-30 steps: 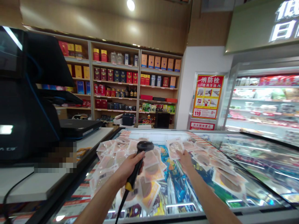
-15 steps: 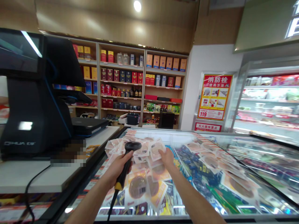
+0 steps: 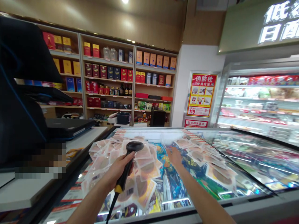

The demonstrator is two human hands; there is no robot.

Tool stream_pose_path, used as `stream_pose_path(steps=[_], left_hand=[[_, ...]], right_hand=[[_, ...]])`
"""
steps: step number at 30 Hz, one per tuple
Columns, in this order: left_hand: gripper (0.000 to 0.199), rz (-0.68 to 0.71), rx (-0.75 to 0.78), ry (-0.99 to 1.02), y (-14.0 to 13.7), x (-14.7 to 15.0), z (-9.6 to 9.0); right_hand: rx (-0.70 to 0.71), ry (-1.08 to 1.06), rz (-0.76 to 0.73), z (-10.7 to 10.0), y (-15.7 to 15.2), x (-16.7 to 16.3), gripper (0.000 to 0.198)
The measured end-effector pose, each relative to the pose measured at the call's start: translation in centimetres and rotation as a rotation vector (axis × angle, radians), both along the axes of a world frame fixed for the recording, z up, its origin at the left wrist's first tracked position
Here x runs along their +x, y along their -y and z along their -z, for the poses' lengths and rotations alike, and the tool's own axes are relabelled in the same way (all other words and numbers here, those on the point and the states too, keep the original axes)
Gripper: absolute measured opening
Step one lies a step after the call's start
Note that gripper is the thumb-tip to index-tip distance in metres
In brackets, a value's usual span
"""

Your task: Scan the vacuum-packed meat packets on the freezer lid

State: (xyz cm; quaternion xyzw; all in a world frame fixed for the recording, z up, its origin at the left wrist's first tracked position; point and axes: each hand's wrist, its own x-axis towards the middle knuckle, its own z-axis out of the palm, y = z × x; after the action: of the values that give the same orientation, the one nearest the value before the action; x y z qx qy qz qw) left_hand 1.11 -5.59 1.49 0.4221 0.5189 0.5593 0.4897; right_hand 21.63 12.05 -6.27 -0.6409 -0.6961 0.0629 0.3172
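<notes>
My left hand is wrapped round the handle of a black barcode scanner with a yellow band and a cable running down toward me. The scanner's head is above a spread pile of flat clear packets, each with a round brown piece inside and some with printed barcodes. My right hand is over the glass top of the freezer, between this pile and a second pile of similar packets. Its fingers look stretched out and slightly blurred, with nothing visible in them.
The glass-topped chest freezer holds colourful bags under the glass. On the left, a white counter carries a black checkout terminal. Shelves of boxed bottles line the back wall, and a lit open fridge stands at the right.
My right hand has come off a packet in the left pile and moved right, toward the second pile. The scanner stays in my left hand. My view has turned to the right.
</notes>
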Motion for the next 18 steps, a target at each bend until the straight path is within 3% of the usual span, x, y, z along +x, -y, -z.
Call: stream_pose_path(steps=[4,8,12,18], left_hand=[[0.033,0.042,-0.002,0.024,-0.8,1.8,0.1],[0.034,0.063,-0.01,0.012,-1.4,3.3,0.2],[0.034,0.092,-0.029,-0.009,-2.1,4.3,0.4],[0.037,0.081,-0.068,0.008,-2.6,4.7,0.6]], right_hand=[[-0.013,0.115,0.193,0.4,-0.4,6.8,0.042],[-0.026,0.294,0.248,1.5,-0.5,10.7,0.039],[-0.068,0.354,0.193,1.8,-0.2,10.2,0.041],[-0.078,0.301,-0.004,0.1,-0.2,7.3,0.038]])
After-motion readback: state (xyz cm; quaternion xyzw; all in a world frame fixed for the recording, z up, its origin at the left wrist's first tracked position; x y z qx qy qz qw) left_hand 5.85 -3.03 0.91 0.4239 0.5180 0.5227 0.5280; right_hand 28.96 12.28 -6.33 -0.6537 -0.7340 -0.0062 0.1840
